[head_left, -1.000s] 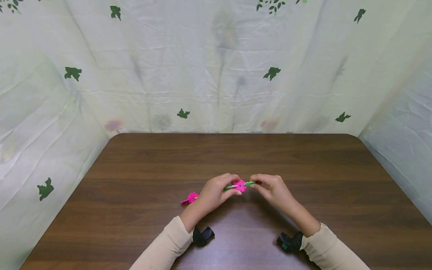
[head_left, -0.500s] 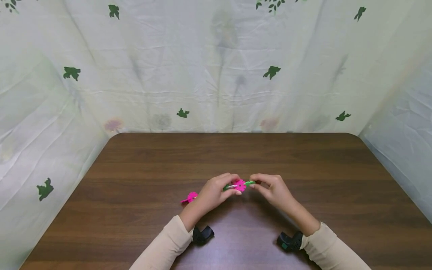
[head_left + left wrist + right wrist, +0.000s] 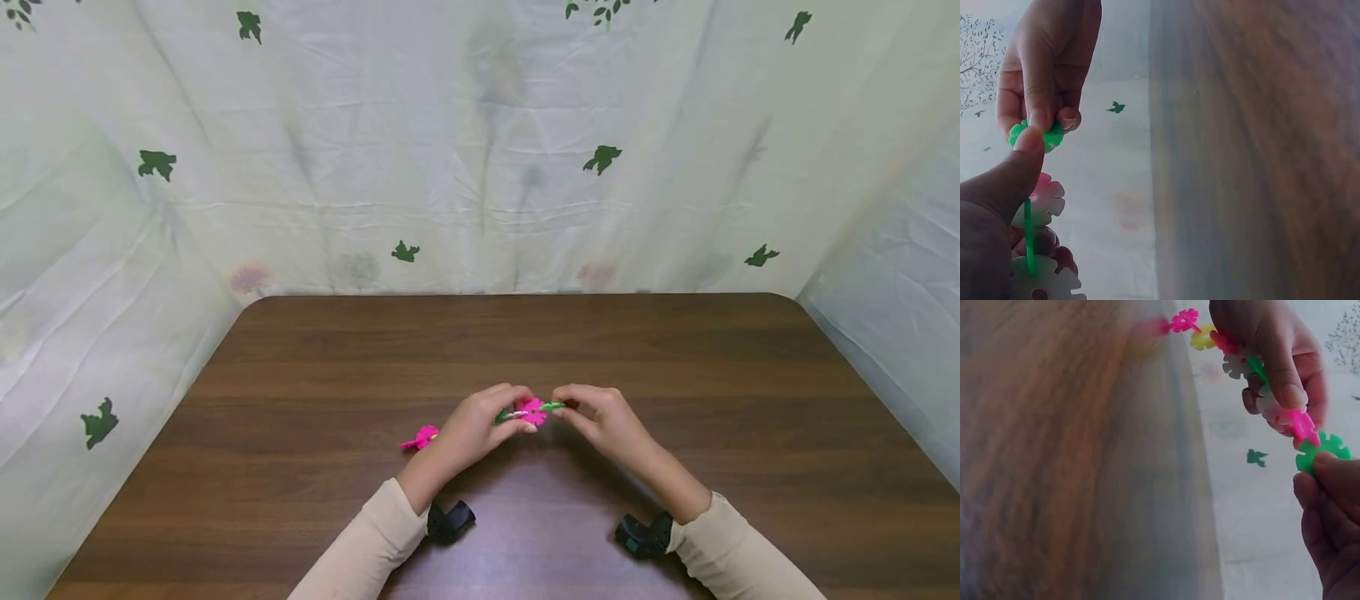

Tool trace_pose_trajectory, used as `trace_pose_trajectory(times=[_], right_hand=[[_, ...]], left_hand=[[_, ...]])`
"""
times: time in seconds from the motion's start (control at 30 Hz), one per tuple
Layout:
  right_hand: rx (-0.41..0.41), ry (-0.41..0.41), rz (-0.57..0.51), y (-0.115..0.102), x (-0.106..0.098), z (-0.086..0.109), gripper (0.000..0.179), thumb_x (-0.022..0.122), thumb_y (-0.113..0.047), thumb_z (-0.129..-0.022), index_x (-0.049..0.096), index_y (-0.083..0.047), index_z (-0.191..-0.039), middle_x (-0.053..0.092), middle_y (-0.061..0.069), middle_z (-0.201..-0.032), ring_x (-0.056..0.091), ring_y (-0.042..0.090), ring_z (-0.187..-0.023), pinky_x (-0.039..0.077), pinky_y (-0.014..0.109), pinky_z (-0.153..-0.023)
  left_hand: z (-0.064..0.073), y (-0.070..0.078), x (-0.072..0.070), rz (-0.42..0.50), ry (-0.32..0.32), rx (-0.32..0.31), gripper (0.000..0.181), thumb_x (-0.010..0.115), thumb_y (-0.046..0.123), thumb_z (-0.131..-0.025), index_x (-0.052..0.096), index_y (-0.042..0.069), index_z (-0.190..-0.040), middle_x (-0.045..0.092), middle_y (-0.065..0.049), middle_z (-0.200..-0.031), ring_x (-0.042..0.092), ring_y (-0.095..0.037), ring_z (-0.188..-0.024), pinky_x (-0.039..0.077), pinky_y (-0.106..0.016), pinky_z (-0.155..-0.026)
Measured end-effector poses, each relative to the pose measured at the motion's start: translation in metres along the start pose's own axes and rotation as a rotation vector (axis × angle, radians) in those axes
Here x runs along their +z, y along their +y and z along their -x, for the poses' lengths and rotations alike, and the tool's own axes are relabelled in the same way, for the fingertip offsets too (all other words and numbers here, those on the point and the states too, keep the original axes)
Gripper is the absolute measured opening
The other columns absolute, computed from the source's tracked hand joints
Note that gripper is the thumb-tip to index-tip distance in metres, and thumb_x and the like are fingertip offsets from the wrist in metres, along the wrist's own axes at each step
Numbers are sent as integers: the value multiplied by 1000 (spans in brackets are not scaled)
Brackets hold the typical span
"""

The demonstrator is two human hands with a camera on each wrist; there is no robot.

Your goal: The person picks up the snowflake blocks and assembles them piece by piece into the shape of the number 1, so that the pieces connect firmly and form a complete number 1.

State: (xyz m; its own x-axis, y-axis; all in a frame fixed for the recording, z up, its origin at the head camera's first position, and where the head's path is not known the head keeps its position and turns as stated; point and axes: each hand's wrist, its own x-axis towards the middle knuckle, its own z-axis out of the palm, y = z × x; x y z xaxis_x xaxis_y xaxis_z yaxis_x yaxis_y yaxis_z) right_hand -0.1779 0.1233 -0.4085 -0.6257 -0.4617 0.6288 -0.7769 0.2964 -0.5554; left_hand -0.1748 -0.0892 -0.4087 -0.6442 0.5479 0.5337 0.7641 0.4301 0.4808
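A chain of notched plastic snowflake discs in pink, yellow, white and green crosses my left hand (image 3: 476, 429), which grips it between thumb and fingers. Out of that grip, on the right, pokes a pink disc (image 3: 533, 412). My right hand (image 3: 611, 427) pinches a green disc (image 3: 1327, 450) by its outer edge. The green disc meets the pink one edge to edge at an angle; whether their slots interlock, I cannot tell. Beyond my left wrist trails the chain's other end, with a pink disc (image 3: 427, 436) and a yellow disc (image 3: 1202, 338). My left fingers partly cover the white discs (image 3: 1047, 280).
Both hands work just above a brown wooden table (image 3: 525, 342). Behind it hangs a pale cloth (image 3: 450, 150) with green bird shapes. Black wrist devices, one on the left (image 3: 452, 523) and one on the right (image 3: 643, 536), sit below the sleeves.
My right hand has shifted very slightly left, bringing the green disc closer against the pink one. The left hand has hardly moved and keeps its hold on the chain.
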Motion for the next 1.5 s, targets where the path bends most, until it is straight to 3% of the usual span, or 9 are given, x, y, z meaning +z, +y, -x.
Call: trace_pose_trajectory(times=[0.23,0.43,0.57,0.73,0.87,1.07,1.17,1.33,1.5], right_hand=[[174,-95,-92,-5,-7,-1,24,69,-3,-77,59,-8,-98,60,1,-90,54,13,-72,46,29,-62],[340,-158,-256,-8,-3,0,26,67,-11,-81,58,-6,-105,61,4,-94,56,16,-69,46,28,-58],[418,-146,-384,-8,2,2,18,64,-9,-83,59,-1,-99,60,9,-91,58,18,-73,48,27,-62],[490,-107,-546,-5,2,2,15,61,1,-83,55,6,-96,58,13,-89,61,15,-74,50,32,-68],[519,-82,-643,-2,-1,1,15,58,4,-84,52,10,-96,59,13,-87,62,17,-74,49,42,-70],[532,-72,-653,3,-7,0,16,58,1,-85,52,9,-98,61,12,-84,62,21,-73,49,42,-69],[536,-56,-646,4,-8,-1,16,57,2,-85,52,9,-98,63,11,-83,62,20,-73,49,41,-69],[537,-12,-632,6,-9,-1,17,57,4,-84,52,8,-100,62,6,-83,59,21,-72,50,37,-68],[546,36,-630,4,-11,-7,25,56,4,-85,48,6,-108,62,8,-86,61,27,-76,49,39,-70]], left_hand=[[-1,3,-1,-26,2,-35,31,71,27,-77,60,11,-101,56,6,-87,51,-6,-75,43,-21,-67],[-1,5,0,-48,0,-29,31,72,26,-76,59,11,-101,55,6,-85,51,-6,-73,43,-19,-65],[-2,6,0,-53,-17,-14,35,73,25,-74,59,9,-102,56,5,-86,53,-7,-73,43,-18,-65],[-1,4,-3,-53,-51,-47,48,76,29,-71,57,7,-110,58,3,-95,56,-6,-80,45,-19,-70],[-1,0,-12,13,-105,-114,55,76,30,-70,55,5,-114,58,-3,-102,57,-10,-84,47,-24,-71],[1,-15,-35,180,-276,-330,52,73,31,-75,53,6,-117,58,-4,-106,53,-13,-88,45,-29,-76],[4,-23,-45,241,-362,-400,46,71,29,-77,55,6,-114,59,-1,-100,54,-11,-85,45,-29,-76],[5,-28,-51,277,-439,-386,25,67,17,-81,60,7,-104,59,5,-86,56,-11,-77,46,-27,-70],[1,-23,-45,234,-419,-370,15,63,7,-84,62,10,-98,59,7,-80,55,-8,-74,46,-25,-67]])
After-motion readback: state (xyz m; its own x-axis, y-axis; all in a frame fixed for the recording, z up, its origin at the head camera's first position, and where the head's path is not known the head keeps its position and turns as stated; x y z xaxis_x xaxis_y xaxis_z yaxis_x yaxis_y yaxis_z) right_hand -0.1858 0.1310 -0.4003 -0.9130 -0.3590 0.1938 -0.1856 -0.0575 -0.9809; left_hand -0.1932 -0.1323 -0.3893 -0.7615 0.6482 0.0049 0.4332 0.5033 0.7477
